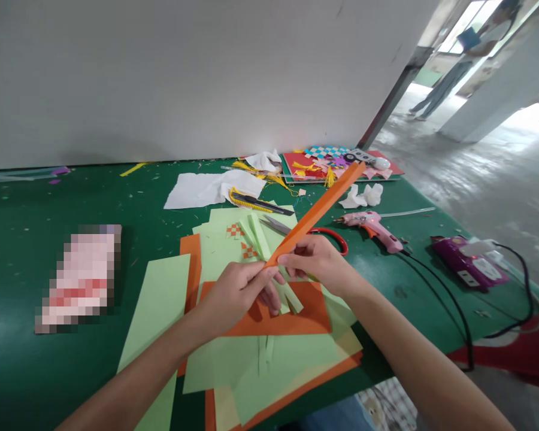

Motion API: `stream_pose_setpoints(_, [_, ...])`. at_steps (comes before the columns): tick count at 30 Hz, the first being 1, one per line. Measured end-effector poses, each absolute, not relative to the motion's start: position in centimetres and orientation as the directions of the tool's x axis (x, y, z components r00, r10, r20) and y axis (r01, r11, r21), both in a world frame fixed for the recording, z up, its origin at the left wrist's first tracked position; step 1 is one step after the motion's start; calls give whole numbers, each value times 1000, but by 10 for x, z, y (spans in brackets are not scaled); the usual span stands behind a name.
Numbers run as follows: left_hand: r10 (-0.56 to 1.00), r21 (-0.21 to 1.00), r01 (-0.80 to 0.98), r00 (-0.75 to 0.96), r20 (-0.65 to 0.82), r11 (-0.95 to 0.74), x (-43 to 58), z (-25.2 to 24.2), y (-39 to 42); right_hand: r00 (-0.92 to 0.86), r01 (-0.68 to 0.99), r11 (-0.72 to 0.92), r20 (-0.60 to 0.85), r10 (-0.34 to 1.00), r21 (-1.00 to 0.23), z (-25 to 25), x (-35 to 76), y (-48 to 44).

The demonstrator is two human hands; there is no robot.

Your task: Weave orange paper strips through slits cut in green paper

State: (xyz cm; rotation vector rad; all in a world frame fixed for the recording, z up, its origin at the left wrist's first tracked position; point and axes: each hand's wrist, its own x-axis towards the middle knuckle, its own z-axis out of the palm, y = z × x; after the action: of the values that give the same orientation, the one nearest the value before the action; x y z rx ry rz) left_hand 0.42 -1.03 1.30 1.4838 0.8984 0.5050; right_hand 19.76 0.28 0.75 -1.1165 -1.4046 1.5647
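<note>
An orange paper strip (327, 203) slants up and to the right, held between both hands above the paper pile. My left hand (245, 290) pinches its lower end between thumb and fingers. Close beside it, my right hand (317, 263) grips the strip a little higher up. Several light green paper strips (258, 233) lie under the hands, partly hidden by them. Beneath is an orange paper sheet (305, 308) on light green sheets (224, 365). Scissors with red handles (336, 234) rest just behind my right hand, partly covered by the strip.
On the green table (153, 233) lie a yellow-black utility knife (256, 202), white tissue (193, 190), a pink glue gun (375, 230) and a purple power strip (469, 263) with trailing cords. A blurred pink item (83, 275) sits left. A person (471, 57) stands far right.
</note>
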Motion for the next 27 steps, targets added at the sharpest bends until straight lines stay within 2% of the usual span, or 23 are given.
stream_pose_setpoints(9, [775,960,243,578,-257,137,4,13,-11,-202,-77,-68,-51,978,-995,9,204,8])
stream_pose_setpoints(13, [782,955,240,557,-281,172,5,13,-10,-254,-53,-112,-95,963,-992,7,200,5])
stream_pose_setpoints(19, [812,960,278,550,-196,43,4,17,-11,-388,-62,-191,-153,909,-980,4,191,0])
stream_pose_setpoints(27, [798,961,269,564,-212,66,3,18,-12,-215,-269,-200,-143,966,-942,6,196,4])
